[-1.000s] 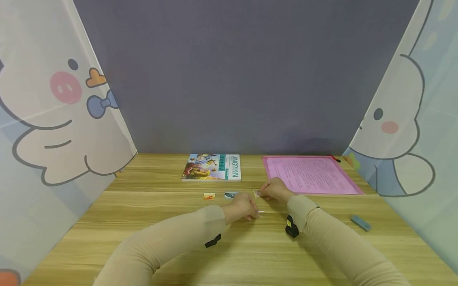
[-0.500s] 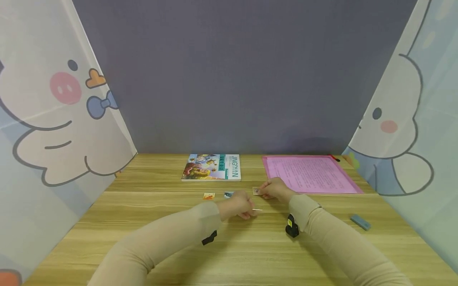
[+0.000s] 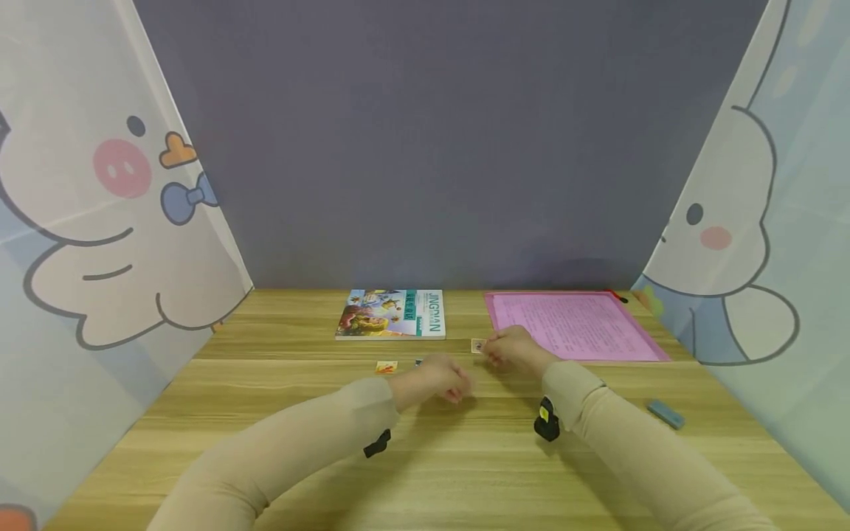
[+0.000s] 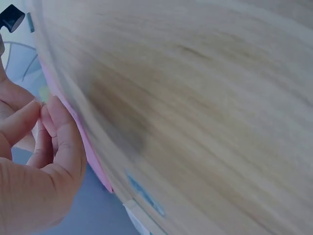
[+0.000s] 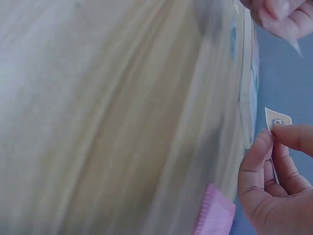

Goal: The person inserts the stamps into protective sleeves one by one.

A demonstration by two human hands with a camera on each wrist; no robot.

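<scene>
My right hand [image 3: 514, 348] pinches a small stamp [image 5: 278, 117] with a pale border and a dark printed motif, raised above the table near the pink folder. To its left, my left hand [image 3: 438, 377] has thumb and fingertips together. A thin whitish, pointed piece [image 5: 295, 45] sticks out from those fingers in the right wrist view; its kind cannot be told, and it hardly shows in the left wrist view. An orange stamp [image 3: 387, 366] lies on the table left of the left hand. A blue stamp [image 4: 145, 193] lies there too, mostly hidden by that hand in the head view.
A picture-covered book [image 3: 390, 315] lies at the back of the wooden table [image 3: 465, 472]. Right of it is a pink folder [image 3: 578, 324] with a printed sheet. A grey-blue bar [image 3: 666, 414] lies at the right. Dark and cartoon-printed panels surround the table.
The left hand has drawn left and now covers more of the blue stamp; the thin white piece in it no longer shows in the head view. The right hand's stamp has risen slightly.
</scene>
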